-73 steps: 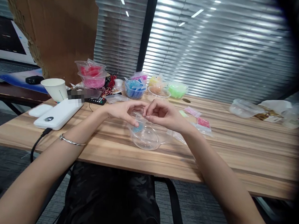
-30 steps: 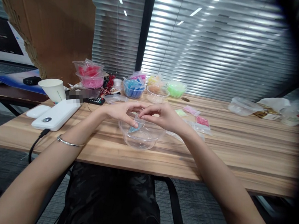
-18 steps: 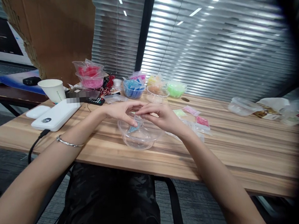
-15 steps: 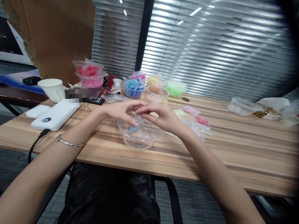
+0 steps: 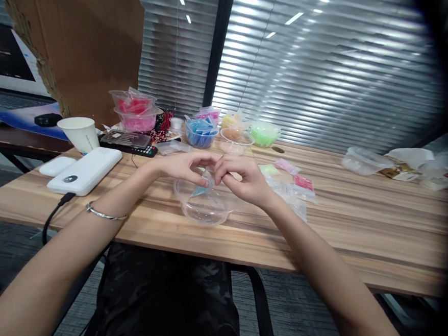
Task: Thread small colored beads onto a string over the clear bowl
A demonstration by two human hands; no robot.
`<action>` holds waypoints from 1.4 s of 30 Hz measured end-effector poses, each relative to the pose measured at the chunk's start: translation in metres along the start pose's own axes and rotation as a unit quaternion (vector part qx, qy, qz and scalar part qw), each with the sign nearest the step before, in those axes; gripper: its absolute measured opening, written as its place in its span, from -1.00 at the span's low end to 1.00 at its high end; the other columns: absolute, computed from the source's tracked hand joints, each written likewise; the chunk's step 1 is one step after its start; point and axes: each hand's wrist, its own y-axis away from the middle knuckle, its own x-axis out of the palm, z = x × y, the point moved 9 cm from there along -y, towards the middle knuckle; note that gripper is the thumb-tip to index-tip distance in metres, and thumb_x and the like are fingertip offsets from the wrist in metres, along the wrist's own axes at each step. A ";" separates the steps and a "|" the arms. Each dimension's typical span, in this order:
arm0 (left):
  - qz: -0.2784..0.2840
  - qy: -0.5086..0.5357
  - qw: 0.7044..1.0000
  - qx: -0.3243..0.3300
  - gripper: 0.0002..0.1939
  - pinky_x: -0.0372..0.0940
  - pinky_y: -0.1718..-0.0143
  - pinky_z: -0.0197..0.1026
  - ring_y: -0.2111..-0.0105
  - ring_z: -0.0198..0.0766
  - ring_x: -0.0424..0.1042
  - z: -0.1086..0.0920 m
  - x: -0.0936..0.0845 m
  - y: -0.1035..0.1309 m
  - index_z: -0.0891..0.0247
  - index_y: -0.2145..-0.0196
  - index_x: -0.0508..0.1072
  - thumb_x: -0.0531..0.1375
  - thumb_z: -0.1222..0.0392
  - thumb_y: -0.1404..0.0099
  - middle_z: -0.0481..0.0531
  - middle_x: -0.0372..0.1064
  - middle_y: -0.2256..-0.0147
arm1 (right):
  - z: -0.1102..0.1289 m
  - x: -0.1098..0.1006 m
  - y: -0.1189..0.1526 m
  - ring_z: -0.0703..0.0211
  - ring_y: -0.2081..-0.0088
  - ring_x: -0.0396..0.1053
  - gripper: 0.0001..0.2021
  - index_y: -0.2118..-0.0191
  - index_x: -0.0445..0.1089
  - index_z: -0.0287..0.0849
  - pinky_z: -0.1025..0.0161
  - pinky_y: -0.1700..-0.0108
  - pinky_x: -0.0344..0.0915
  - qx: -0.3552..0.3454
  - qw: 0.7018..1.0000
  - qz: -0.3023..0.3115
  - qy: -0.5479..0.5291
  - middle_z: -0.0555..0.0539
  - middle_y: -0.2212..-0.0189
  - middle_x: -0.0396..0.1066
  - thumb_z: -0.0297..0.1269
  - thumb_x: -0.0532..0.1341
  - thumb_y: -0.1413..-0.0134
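Over a clear plastic bowl [image 5: 206,215] near the table's front edge, both hands meet at a small clear bag with light blue contents [image 5: 201,189]. My left hand [image 5: 187,166], a silver bangle on its wrist, pinches the bag between thumb and fingers. My right hand [image 5: 243,179] has its fingers curled in at the bag's upper edge, closed on it. The bag hangs tilted, its blue part low and above the bowl. The exact grip of the right fingertips is partly hidden.
Behind stand bowls of blue packets [image 5: 201,133], green pieces [image 5: 264,133] and stacked pink and red ones [image 5: 136,112]. Small packets [image 5: 304,182] and clear bags lie right of my hands. A paper cup [image 5: 79,133] and white power bank [image 5: 86,171] are left; clear containers [image 5: 365,159] sit far right.
My right hand has drawn slightly right and its fingers have curled in more at the bag's top. The left hand stays nearly in place, still pinching the bag.
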 end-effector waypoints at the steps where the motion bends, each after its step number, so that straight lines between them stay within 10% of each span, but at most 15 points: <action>1: -0.002 -0.007 1.000 0.001 -0.44 0.27 -0.08 -0.10 -0.07 -0.10 0.34 0.000 -0.001 0.000 0.21 -0.08 0.34 0.32 0.26 -0.11 0.15 0.33 -0.07 | 0.001 0.001 0.000 0.23 0.34 0.38 -0.71 0.49 0.44 -0.18 0.23 0.18 0.31 0.000 1.000 0.003 -0.004 0.01 0.47 0.43 -0.65 0.06 0.07; 16: -0.009 -0.081 0.997 0.014 -0.53 0.28 -0.03 -0.12 -0.01 -0.14 0.38 -0.006 0.000 -0.002 0.24 -0.04 0.39 0.25 0.32 -0.15 0.16 0.38 -0.01 | -0.007 0.057 0.019 0.23 0.17 0.44 -0.65 0.14 0.50 -0.15 0.28 0.06 0.31 0.109 0.942 0.316 -0.037 -0.01 0.16 0.52 -0.56 0.06 -0.06; 24: -0.026 -0.047 0.998 0.011 -0.63 0.28 -0.04 -0.11 -0.01 -0.15 0.39 -0.009 0.004 -0.006 0.27 0.01 0.42 0.24 0.28 -0.19 0.17 0.41 0.02 | 0.005 0.077 0.026 0.11 -0.17 0.23 -0.56 -0.13 0.31 -0.17 0.15 -0.20 0.14 0.059 0.895 0.442 0.015 -0.12 -0.17 0.28 -0.44 0.19 -0.09; 42: -0.039 -0.008 0.999 0.013 -0.64 0.30 -0.03 -0.09 0.02 -0.17 0.42 -0.009 0.006 -0.007 0.30 0.03 0.43 0.23 0.31 -0.19 0.19 0.42 0.03 | 0.003 0.093 0.030 0.32 0.34 0.26 -0.76 0.20 0.38 -0.22 0.37 0.31 0.18 0.045 0.881 0.471 -0.006 -0.03 0.24 0.38 -0.57 0.10 -0.01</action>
